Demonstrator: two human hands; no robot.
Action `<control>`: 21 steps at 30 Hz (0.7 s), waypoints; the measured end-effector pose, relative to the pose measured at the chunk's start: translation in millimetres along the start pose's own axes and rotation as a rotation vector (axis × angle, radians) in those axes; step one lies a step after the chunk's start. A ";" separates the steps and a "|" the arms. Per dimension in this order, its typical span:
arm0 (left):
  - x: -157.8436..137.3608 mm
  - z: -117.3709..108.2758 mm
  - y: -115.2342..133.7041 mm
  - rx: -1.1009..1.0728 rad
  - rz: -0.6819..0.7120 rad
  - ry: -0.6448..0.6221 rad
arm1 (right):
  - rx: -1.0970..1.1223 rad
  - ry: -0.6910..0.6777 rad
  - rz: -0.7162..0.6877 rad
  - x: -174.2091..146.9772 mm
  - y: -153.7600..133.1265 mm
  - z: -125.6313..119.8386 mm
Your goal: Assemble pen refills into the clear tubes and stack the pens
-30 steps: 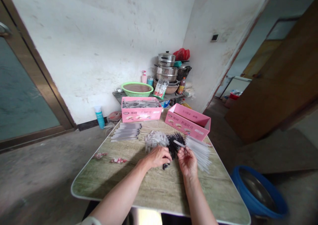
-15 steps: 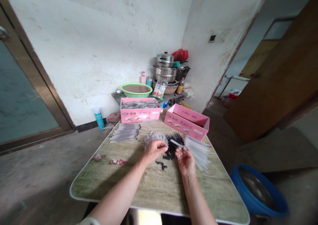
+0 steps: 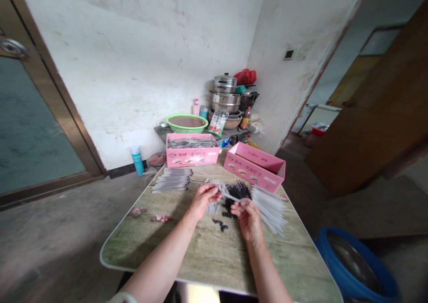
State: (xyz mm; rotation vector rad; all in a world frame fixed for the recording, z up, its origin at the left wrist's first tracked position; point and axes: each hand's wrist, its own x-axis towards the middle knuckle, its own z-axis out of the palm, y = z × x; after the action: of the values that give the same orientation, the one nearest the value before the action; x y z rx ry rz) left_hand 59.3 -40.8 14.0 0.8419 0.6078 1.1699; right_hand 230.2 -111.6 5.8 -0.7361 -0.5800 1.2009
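Between my hands lies a thin, translucent whitish tube [image 3: 230, 197], slanting down to the right. My right hand [image 3: 249, 218] pinches its lower right end. The closed fingertips of my left hand [image 3: 204, 200] meet its other end; whatever small piece they hold is too small to make out. Behind and below the hands sit a pale crumpled heap [image 3: 211, 209] and a pile of thin black pieces [image 3: 238, 190]. Several short black pieces [image 3: 220, 225] lie nearer to me. A bundle of translucent tubes [image 3: 269, 209] is right of my right hand.
Tubes with dark ends [image 3: 172, 180] lie in a row at the table's left. Behind stand a filled pink box [image 3: 192, 156] and a second pink box [image 3: 254, 171]. A green basin [image 3: 186, 123] and stacked pots [image 3: 225, 97] are beyond. A blue tub [image 3: 357, 263] stands right of the table [image 3: 207, 254].
My hands have come together, so the tube's left end now meets my left fingertips. Before, the tube pointed up-left from my right hand, apart from the left. The view has shifted slightly.
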 end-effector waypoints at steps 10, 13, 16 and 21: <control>-0.2 0.4 -2.5 0.024 0.028 -0.051 | -0.010 0.006 -0.006 0.8 0.7 -0.7; -0.5 0.7 -3.0 0.048 0.035 -0.057 | -0.023 0.003 -0.005 1.3 1.6 -1.1; -0.9 1.1 -2.9 0.060 0.036 -0.056 | -0.029 0.011 -0.006 1.8 2.8 -1.7; -1.9 2.8 -0.9 0.077 0.045 -0.054 | -0.040 0.021 -0.021 1.1 2.6 0.2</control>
State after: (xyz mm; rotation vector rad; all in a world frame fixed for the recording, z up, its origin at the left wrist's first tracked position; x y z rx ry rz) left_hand 61.4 -43.5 14.8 0.9541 0.5953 1.1665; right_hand 228.8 -110.0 3.9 -0.7741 -0.5944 1.1641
